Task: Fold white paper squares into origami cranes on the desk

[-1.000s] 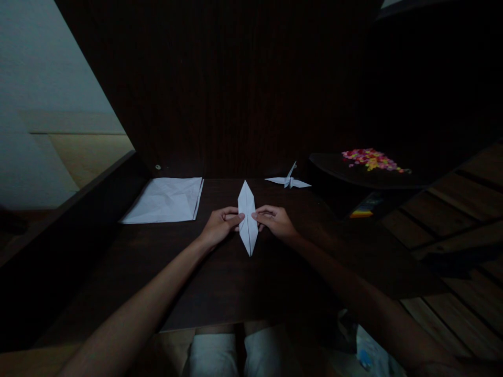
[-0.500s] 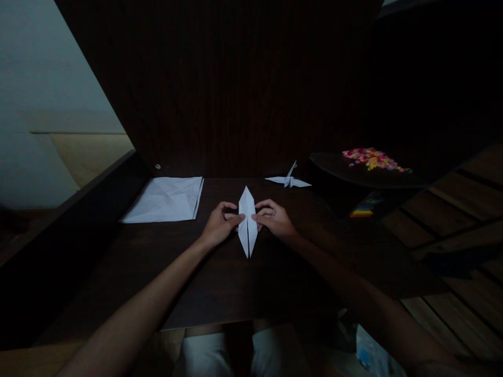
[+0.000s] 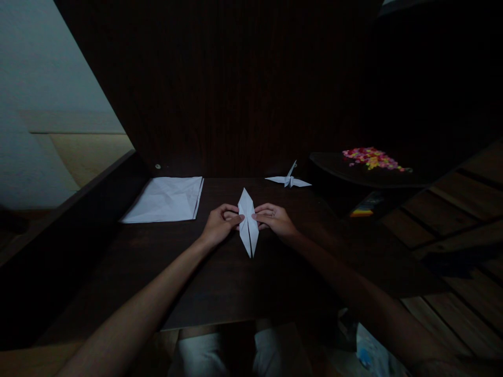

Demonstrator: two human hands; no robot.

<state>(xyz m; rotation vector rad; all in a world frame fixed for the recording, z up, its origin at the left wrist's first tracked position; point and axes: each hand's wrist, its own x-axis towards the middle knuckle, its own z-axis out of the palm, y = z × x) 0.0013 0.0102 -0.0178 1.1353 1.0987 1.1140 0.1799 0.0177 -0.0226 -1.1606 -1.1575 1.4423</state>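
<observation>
A: In the head view, where's the paper [image 3: 247, 203]?

B: Just below the middle of the frame, at the surface [image 3: 204, 283], long points toward top and bottom. Whether it touches the surface, I can't tell.

A: And the grip?

B: The left hand [image 3: 218, 226] pinches its left edge, the right hand [image 3: 278, 222] its right edge, thumbs on top, fingers bent behind.

A: How far has the folding got?

B: Well along, I'd judge. It's a narrow, pointed shape, and a slit splits the lower half into two points. The upper end looks like one.

A: Anything not done?

B: Both lower points lie straight, side by side; neither is bent up, and nothing spreads sideways. How many folds remain, I can't tell.

A: What else is around?

B: A folded bird [image 3: 289, 181], wings spread, sits right of centre. White sheets [image 3: 163, 199] lie left of centre. Toward the right, small bright pieces [image 3: 371, 158] are heaped on a dark shelf [image 3: 328, 165]; too dim to identify.
</observation>
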